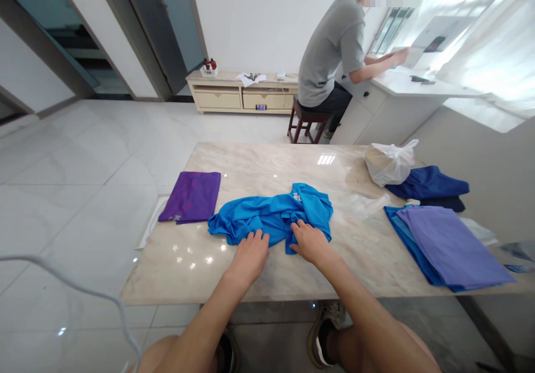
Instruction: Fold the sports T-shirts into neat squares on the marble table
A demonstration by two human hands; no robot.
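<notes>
Beyond the blue garment (263, 212), the table (259, 164) leaves a way along its far edge. The purple cloth (193, 195) obstructs the left; the white bag (389, 164) and lavender cloth (453, 245) crowd the right.

Bright-blue garment (271, 206), rumpled in loose folds
The cloth runs sideways under both sets of fingers, wrinkled throughout. Its narrow, gathered end reaches out to the left of the left fingers (258, 236); a broader, smoother part spreads beyond and to the right of the right fingers (301, 229). White lettering shows just past the right fingertips, and a short flap juts beside the right thumb.
</notes>
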